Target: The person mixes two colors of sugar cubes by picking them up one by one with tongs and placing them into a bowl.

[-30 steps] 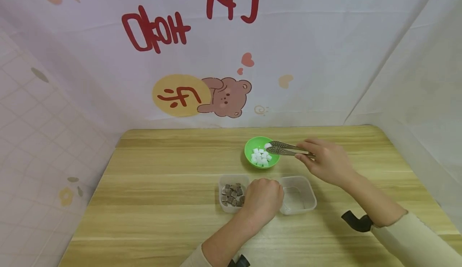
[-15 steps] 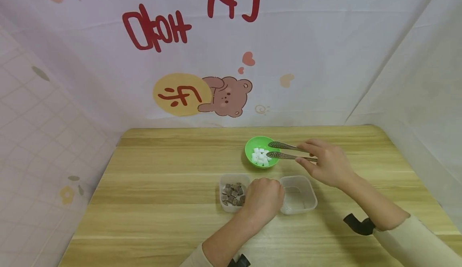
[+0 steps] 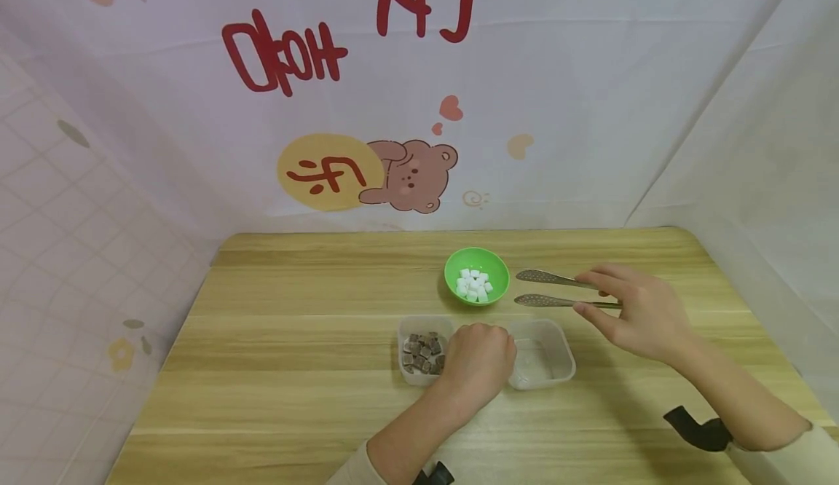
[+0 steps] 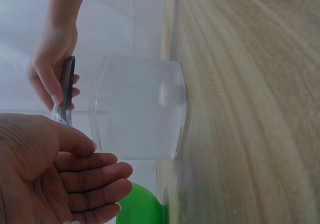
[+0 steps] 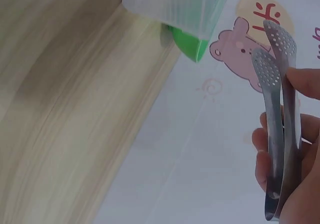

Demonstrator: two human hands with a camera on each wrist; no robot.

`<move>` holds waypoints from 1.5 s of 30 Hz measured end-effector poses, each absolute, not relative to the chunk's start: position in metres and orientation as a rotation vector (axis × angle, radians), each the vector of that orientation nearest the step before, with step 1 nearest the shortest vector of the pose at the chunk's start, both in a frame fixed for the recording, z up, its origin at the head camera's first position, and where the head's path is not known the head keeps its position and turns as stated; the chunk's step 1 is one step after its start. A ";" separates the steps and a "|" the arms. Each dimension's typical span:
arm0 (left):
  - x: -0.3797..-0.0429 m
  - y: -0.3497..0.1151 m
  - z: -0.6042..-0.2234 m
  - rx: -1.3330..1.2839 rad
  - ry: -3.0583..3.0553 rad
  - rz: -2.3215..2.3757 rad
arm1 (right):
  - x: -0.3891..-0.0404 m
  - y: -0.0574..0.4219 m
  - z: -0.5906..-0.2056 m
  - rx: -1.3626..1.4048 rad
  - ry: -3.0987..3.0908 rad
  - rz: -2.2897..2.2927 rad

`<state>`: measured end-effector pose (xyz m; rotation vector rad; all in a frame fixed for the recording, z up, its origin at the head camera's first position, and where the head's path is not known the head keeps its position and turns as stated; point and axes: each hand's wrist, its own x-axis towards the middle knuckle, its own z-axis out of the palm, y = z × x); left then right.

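In the head view my right hand [image 3: 645,314] holds metal tongs [image 3: 547,301] between thumb and fingers, right of the green bowl [image 3: 498,292]. The tongs' perforated tips stand apart with nothing between them. Several white cubes [image 3: 473,285] lie in the bowl. My left hand [image 3: 478,365] hangs between two clear plastic containers, its fingers loosely bent; the left wrist view has its fingertips [image 4: 120,171] close by the wall of the right container [image 4: 135,109]. A whitish lump [image 4: 171,95] shows through that wall. Brown cubes [image 3: 419,354] fill part of the left container [image 3: 406,328].
Everything stands on a wood-grain table [image 3: 275,368]. Behind it hangs a white cloth [image 3: 577,106] printed with a bear [image 3: 416,175] and red characters. Pale cloth [image 3: 85,266] also borders the left side.
The tongs held a white cube over the green bowl, then spread and let it go. My right hand has drawn back to the right with the tongs. My left hand stays in place.
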<state>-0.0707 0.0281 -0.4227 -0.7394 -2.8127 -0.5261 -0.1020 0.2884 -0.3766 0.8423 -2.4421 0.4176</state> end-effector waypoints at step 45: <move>-0.070 0.030 -0.421 -0.728 -2.801 -0.479 | -0.098 0.264 -0.357 1.543 -2.650 0.030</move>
